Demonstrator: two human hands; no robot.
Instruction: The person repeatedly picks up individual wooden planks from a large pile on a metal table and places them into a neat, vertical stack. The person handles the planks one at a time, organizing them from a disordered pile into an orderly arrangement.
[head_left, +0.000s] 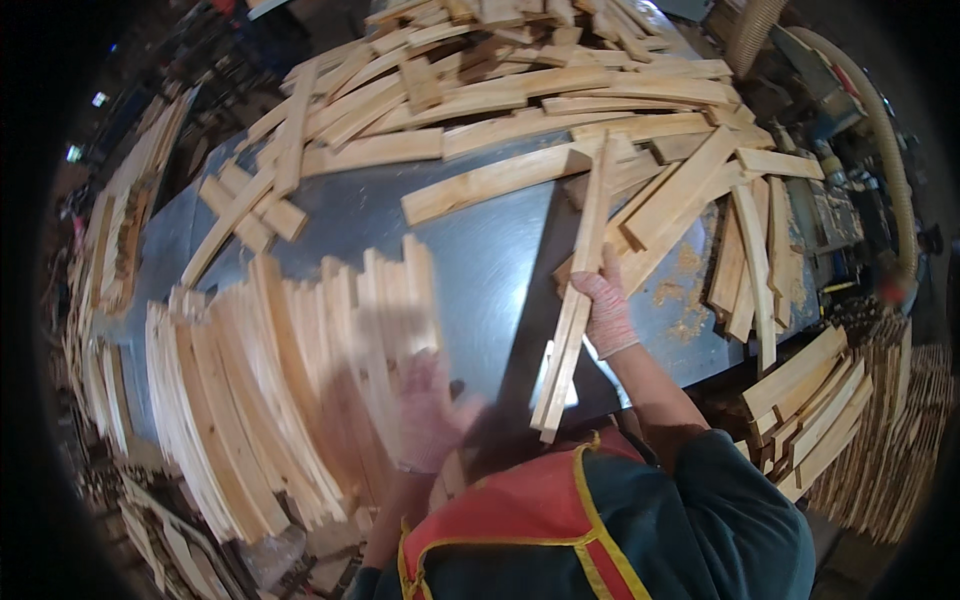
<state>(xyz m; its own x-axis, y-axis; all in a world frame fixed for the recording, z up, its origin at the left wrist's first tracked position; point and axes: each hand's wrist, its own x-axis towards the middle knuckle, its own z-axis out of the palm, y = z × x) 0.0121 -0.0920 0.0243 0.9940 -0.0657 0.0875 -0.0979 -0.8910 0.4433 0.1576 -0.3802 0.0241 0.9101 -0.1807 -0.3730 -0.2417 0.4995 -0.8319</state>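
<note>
My right hand, in a pale pink knit work glove, is closed around a pair of long narrow wooden strips. They lie side by side and slant from the far loose boards toward my apron. My left hand, in a similar glove, is somewhat blurred, with its thumb spread from the fingers. It is beside the right end of a row of wooden boards standing close together on the table; whether it touches them I cannot tell.
Loose wooden boards lie heaped across the far side of the grey metal table. Sawdust lies on its right part. More boards are stacked at the near right. A ribbed hose curves down at the far right.
</note>
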